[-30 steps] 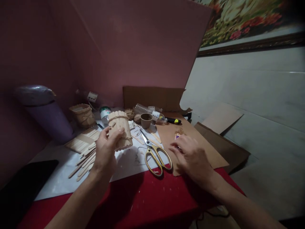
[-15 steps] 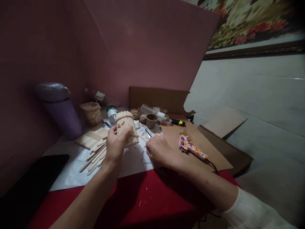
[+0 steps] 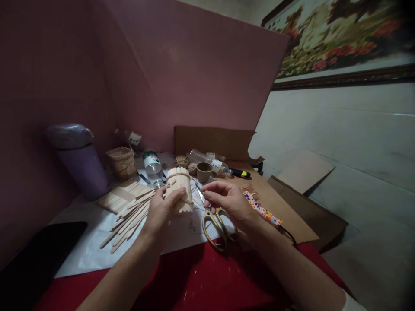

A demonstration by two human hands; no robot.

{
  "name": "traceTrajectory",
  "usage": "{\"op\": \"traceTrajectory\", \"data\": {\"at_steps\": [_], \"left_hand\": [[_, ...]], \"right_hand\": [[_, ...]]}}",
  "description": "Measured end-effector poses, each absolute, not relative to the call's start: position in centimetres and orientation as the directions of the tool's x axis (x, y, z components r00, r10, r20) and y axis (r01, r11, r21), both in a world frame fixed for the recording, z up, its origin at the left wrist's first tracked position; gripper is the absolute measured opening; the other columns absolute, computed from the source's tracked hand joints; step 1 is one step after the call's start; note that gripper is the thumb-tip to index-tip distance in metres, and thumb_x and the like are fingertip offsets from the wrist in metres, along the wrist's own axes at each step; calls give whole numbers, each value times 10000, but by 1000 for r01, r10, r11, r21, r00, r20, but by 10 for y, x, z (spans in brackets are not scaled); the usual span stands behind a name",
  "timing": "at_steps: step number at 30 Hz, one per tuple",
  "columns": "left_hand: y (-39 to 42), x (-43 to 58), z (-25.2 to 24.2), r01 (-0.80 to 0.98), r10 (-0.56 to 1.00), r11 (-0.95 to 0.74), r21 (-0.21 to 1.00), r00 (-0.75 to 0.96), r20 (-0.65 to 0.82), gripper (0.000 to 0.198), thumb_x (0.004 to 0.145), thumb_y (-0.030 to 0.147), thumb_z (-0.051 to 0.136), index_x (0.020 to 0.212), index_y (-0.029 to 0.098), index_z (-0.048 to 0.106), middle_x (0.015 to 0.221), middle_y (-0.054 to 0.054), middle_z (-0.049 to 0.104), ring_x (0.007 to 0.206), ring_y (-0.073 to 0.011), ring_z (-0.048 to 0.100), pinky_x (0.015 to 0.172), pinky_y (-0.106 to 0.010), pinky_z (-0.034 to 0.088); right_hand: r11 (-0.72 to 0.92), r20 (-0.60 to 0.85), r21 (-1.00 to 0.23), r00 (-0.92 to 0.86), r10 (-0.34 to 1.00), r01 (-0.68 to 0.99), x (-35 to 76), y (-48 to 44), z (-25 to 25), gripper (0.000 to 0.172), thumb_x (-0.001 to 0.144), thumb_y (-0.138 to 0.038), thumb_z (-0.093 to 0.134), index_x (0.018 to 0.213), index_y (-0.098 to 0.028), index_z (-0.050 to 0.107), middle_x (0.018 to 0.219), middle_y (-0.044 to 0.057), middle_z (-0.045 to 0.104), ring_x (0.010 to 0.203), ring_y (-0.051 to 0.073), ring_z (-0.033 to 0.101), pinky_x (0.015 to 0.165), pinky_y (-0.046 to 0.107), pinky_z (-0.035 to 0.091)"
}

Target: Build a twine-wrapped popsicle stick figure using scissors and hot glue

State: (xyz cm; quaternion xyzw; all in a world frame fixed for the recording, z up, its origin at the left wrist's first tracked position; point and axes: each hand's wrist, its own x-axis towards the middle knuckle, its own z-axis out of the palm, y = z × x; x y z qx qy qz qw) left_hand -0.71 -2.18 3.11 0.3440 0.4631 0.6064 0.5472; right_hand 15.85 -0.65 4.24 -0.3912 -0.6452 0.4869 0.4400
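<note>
My left hand [image 3: 162, 211] is closed round a small cup [image 3: 179, 188] built of upright popsicle sticks and tied with twine, held just above the white sheet [image 3: 87, 246]. My right hand [image 3: 227, 201] hovers right beside the cup with thumb and forefinger pinched together; what they pinch is too small to make out. Gold-handled scissors [image 3: 214, 222] lie on the sheet under the right hand. A colourfully spotted glue gun [image 3: 263, 211] lies on the brown cardboard [image 3: 292, 220] just right of that hand.
Loose popsicle sticks [image 3: 129, 214] lie left of the cup. Behind stand a purple flask [image 3: 78, 160], a woven basket [image 3: 121, 162], plastic bottles [image 3: 151, 163], a brown paper cup [image 3: 204, 171] and twine balls. A black phone [image 3: 35, 255] lies front left on the red tablecloth [image 3: 201, 280].
My right hand left the cardboard and the glue gun, reached to the sheet by the scissors, then rose pinched beside the stick cup. The left hand kept hold of the cup.
</note>
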Motion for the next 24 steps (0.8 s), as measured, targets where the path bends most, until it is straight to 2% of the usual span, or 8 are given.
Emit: {"op": "traceTrajectory", "data": {"at_steps": [2,6,12,17,21,24], "left_hand": [[-24,-4,32,-338,988,75,938,-98,-115,377,672,330,717,957,147,551,708,-10,606,555,-132,563,459,-236,467],[-26,2,32,-300,985,162,940,-12,-173,323,707,327,681,949,151,557,719,-18,610,575,-142,567,456,-248,478],[-23,7,28,-277,969,244,930,25,-246,309,693,315,676,916,134,564,668,-16,602,528,-136,548,438,-238,454],[-27,11,31,-287,961,276,918,50,-273,309,682,311,677,911,141,558,679,-16,607,536,-138,554,444,-230,448],[-30,12,32,-290,956,294,911,91,-280,308,698,319,671,926,146,559,716,-33,630,584,-156,579,495,-249,472],[-29,11,26,-302,946,323,897,131,-296,341,697,366,668,939,148,567,718,-44,632,608,-195,600,516,-299,491]], "right_hand": [[80,123,-985,-293,948,-154,161,-11,43,196,758,-292,685,849,-123,646,621,10,649,567,103,618,472,182,450],[-33,43,-960,-261,964,-279,164,-14,42,203,694,-263,750,807,-108,682,624,37,686,580,121,661,444,166,464],[-87,-7,-941,-239,971,-326,168,-11,38,206,637,-225,774,768,-98,679,595,49,694,582,167,694,405,173,483],[-85,-6,-944,-242,970,-318,175,-12,35,192,663,-231,765,767,-116,652,682,43,699,620,157,701,403,155,479],[-3,61,-963,-230,971,-269,176,-15,30,174,719,-260,739,779,-146,623,646,-4,669,527,96,652,412,139,466],[53,129,-954,-243,961,-296,173,-16,28,180,752,-292,719,801,-164,601,618,-23,657,469,92,631,411,158,479]]}}
